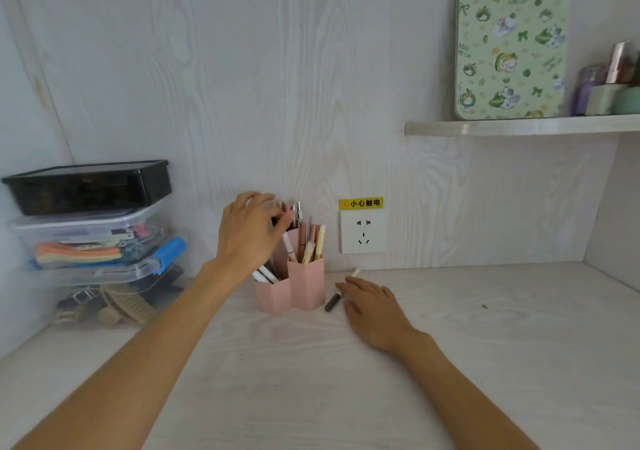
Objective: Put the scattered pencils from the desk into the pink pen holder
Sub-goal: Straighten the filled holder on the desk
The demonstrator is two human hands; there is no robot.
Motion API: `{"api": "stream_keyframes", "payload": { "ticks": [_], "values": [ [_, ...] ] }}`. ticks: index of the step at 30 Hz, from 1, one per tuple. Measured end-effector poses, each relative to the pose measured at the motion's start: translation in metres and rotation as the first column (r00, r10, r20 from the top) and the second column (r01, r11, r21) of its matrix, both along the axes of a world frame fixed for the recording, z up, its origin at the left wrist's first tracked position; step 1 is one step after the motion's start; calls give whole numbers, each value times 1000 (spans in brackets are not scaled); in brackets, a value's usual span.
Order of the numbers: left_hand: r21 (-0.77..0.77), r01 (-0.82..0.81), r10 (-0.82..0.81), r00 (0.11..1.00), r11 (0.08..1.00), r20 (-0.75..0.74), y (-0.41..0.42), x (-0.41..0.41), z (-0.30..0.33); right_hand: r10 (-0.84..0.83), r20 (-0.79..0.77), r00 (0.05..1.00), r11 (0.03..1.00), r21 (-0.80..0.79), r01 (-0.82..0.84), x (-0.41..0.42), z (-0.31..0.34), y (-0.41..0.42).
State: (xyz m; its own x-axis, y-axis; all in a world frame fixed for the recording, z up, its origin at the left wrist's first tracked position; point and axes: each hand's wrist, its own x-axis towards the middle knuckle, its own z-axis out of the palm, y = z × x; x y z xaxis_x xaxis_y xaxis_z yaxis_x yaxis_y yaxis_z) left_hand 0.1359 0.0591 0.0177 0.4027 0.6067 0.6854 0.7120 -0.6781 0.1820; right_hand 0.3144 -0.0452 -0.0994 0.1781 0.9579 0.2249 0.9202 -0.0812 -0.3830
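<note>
While our left hand (249, 231) pinches pen tops in the nearly full pink pen holder (290, 286), 1 pencil (341, 290) remains on the worktop (311, 380), our right hand's (372, 307) fingers (346, 285) resting flat on it, not yet clamped.

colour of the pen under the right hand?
Dark grey body with a cream end, pen, head view.
</note>
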Motion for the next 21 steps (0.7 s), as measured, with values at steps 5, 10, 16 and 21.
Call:
{"api": "stream_keyframes", "payload": {
  "ticks": [5,10,16,21],
  "values": [
    [194,-18,-10,990,981,139,-3,-19,-21,4,117,993,998,69,-12,-4,4,-2],
    [44,18,-44,690,999,723,-15,-40,-78,26,260,965,983,168,-71,-7,8,-5],
    [-433,322,59,742,842,667,-4,-40,-106,171,303,937,964,145,-223,-9,24,-13],
    [-574,269,72,862,774,502,2,-37,-115,52,-106,993,817,576,18,-21,63,-24]
  ]
}}
